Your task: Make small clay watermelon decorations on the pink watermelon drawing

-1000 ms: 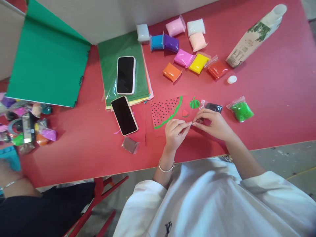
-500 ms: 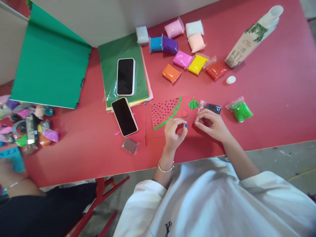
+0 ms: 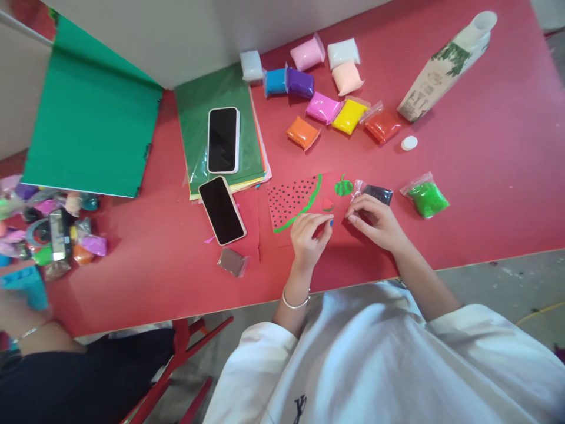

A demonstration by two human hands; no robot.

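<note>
My left hand (image 3: 309, 238) is closed in a pinch just below the watermelon-slice picture (image 3: 293, 203), which has black dots and a green rind. A small blue spot shows at its fingertips; I cannot tell whether it is held or part of the nail. My right hand (image 3: 375, 221) is also pinched, its fingertips turned toward the left hand; anything between them is too small to make out. Above its knuckles lies a packet of black clay (image 3: 378, 193), partly hidden. Between the hands and the paper's top edge sit a tiny melon slice (image 3: 327, 204) and a green striped melon (image 3: 344, 186).
Clay packets, including orange (image 3: 303, 133) and red (image 3: 382, 125), lie behind. A green packet (image 3: 427, 198), white cap (image 3: 409, 143) and open carton (image 3: 445, 68) are on the right. Two phones (image 3: 222, 210), a brown packet (image 3: 232, 262) and a co-worker's arm (image 3: 39, 333) are left.
Both hands stay pinched in nearly the same place. The view has shifted slightly, and the co-worker's hand at the left edge has moved a little.
</note>
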